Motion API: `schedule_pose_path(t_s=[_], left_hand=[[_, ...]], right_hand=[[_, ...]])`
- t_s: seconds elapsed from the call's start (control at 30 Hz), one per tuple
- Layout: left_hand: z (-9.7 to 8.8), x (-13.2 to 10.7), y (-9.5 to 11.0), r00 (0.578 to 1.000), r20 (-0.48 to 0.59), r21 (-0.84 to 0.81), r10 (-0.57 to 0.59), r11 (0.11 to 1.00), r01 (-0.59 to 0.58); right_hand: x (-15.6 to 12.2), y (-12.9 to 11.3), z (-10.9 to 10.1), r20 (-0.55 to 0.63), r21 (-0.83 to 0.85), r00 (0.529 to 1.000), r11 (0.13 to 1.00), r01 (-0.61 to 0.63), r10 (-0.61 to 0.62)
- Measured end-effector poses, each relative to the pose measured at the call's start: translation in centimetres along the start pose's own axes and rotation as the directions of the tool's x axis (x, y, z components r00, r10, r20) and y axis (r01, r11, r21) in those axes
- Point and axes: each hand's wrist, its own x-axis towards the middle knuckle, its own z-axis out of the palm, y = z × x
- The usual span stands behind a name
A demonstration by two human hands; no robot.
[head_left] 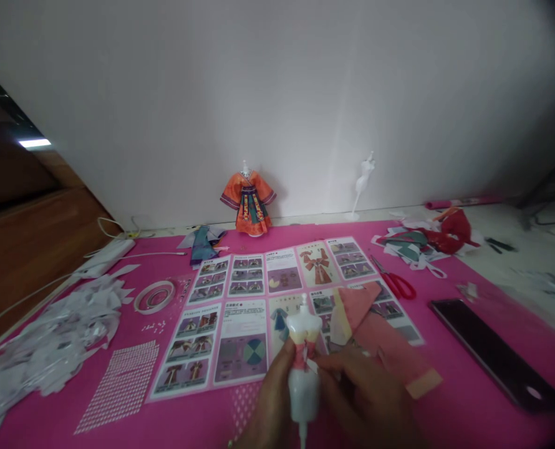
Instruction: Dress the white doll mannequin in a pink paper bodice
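Observation:
A small white dress-form mannequin (304, 396) stands upright in front of me, with a pink and cream cloth band (300, 355) around its torso. My left hand (270, 402) is closed around its left side at the waist. At the band's front, my right hand (371, 393) pinches a small white piece (312, 366), its fingertips close against the mannequin. Just beyond the right hand lies a pink cloth piece (390, 349) with a cream edge, partly over the printed picture sheet (240, 318). The mannequin's back is hidden.
Red-handled scissors (403, 287) and a dark phone (483, 349) lie at right. Fabric scraps (450, 234) sit behind them. A tape roll (138, 298), a dotted sheet (121, 383) and heaped white scraps (57, 337) occupy the left. An orange-robed mannequin (248, 199) and a bare one (363, 178) stand behind.

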Motion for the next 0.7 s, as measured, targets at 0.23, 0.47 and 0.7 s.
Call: schedule_pose_path(t_s=[0.23, 0.47, 0.7], left_hand=[[0.0, 0.0, -0.3, 0.967, 0.199, 0.138, 0.156, 0.973, -0.186], [0.0, -0.1, 0.0, 0.983, 0.076, 0.276, 0.167, 0.944, -0.182], [0.0, 0.2, 0.0, 0.973, 0.093, 0.312, 0.21, 0.922, -0.229]], right_hand=[[0.1, 0.0, 0.5, -0.041, -0.039, 0.991, 0.991, 0.127, -0.129], [0.0, -0.4, 0.6, -0.068, 0.016, 0.996, 0.999, 0.051, -0.05], [0.5, -0.6, -0.5, -0.141, 0.002, 0.99, 1.0, -0.012, 0.012]])
